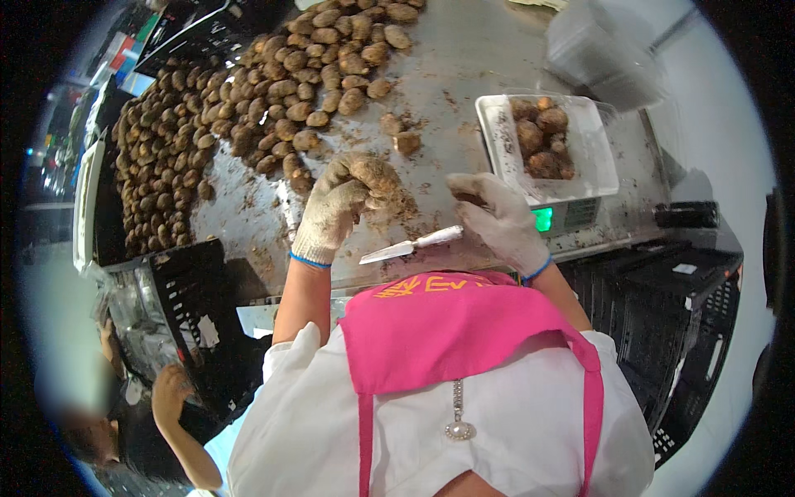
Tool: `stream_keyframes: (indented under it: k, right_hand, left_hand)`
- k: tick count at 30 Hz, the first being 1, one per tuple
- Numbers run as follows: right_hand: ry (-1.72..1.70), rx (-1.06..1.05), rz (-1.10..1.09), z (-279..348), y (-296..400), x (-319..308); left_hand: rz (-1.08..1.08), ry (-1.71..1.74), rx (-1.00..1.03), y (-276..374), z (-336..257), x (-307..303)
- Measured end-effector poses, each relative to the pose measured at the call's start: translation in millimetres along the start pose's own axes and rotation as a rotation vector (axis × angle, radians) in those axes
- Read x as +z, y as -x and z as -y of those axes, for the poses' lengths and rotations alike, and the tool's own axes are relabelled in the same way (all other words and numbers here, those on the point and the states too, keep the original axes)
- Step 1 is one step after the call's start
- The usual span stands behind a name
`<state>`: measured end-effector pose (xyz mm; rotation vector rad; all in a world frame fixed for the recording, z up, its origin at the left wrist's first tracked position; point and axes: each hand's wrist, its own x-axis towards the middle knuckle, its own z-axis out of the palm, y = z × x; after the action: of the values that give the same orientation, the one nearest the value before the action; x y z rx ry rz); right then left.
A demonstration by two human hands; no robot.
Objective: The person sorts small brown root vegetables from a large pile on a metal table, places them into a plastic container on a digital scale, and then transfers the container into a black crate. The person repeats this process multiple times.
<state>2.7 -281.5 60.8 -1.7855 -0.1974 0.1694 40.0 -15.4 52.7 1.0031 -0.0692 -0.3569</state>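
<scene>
My left hand, in a soiled knitted glove, is curled over the metal table; whether something is inside it cannot be told. My right hand, also gloved, is bent beside the scale, with a dark brown patch between thumb and fingers that may be a tuber or dirt. Between and below the hands lies a knife, its blade pointing left. Two brown tubers, one of them cut, lie beyond my left hand. Several tubers sit in a white tray on a digital scale with a lit green display.
A large heap of small brown taro-like tubers covers the table's far left. Clear plastic containers stand far right. Black plastic crates are at right and lower left. Another person's hand is near the left crate.
</scene>
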Motion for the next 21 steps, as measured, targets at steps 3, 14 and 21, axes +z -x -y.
stream_keyframes:
  k: [3,14,21]
  right_hand:
    - [-0.038,-0.092,-0.092,8.9,-7.9,14.7]
    - [0.655,0.059,0.280,-9.8,-1.7,9.8]
    - [0.349,0.253,0.058,-2.5,14.2,-3.1]
  left_hand:
    - [0.031,-0.007,-0.051,-7.2,13.6,17.5]
    - [0.012,0.252,-0.127,-7.9,32.3,39.7]
    - [0.024,0.181,-0.181,-20.7,33.0,55.0]
